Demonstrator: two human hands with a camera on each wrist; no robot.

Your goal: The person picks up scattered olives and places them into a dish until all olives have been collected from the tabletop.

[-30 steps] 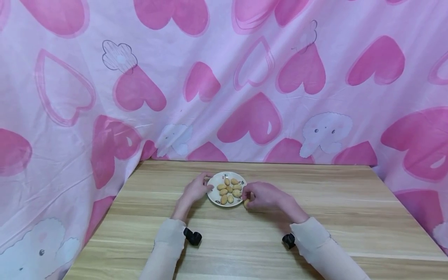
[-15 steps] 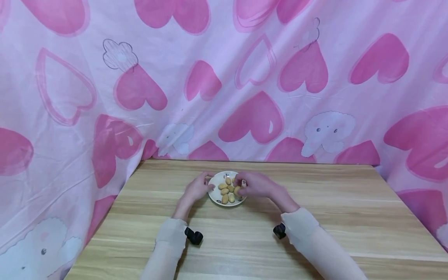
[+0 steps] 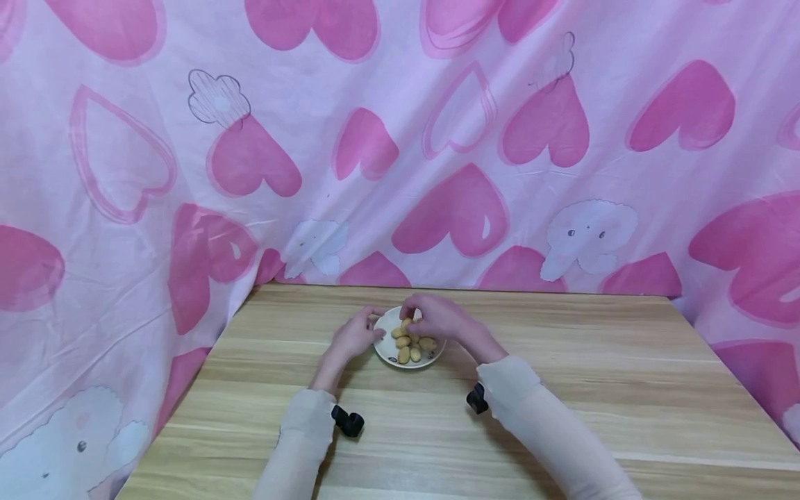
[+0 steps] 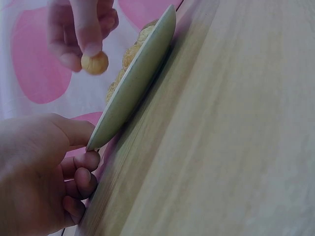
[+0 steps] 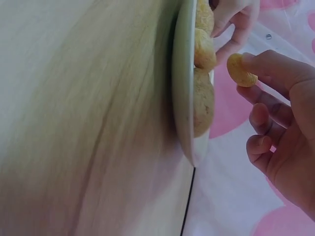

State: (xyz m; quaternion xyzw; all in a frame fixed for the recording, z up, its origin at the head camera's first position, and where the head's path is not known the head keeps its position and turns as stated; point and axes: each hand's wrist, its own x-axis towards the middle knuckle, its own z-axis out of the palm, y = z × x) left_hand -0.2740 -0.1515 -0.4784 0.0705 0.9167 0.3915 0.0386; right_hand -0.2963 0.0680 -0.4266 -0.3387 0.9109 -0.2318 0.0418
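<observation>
A small white plate (image 3: 385, 355) with printed marks near its rim sits toward the back of the table and bears several small yellow-brown potatoes (image 3: 403, 355). At its left edge, my left hand (image 3: 355, 337) pinches the rim, thumb on top and fingers beneath, as the left wrist view shows. My right hand (image 3: 440, 318) is over the back of the plate. It pinches one small potato (image 5: 241, 70) between thumb and index finger, and the wrist views show this potato raised above those on the plate. In the right wrist view the other fingers curl loosely.
The wooden table (image 3: 400, 430) reaches back to a pink curtain (image 3: 375, 139) printed with hearts, which hangs behind and at both sides. Black wrist cameras (image 3: 347, 421) stick out from both sleeves (image 3: 305, 420).
From the table beside the plate's right edge, my right hand has moved left and back over the plate with a potato. The left hand keeps its hold on the rim.
</observation>
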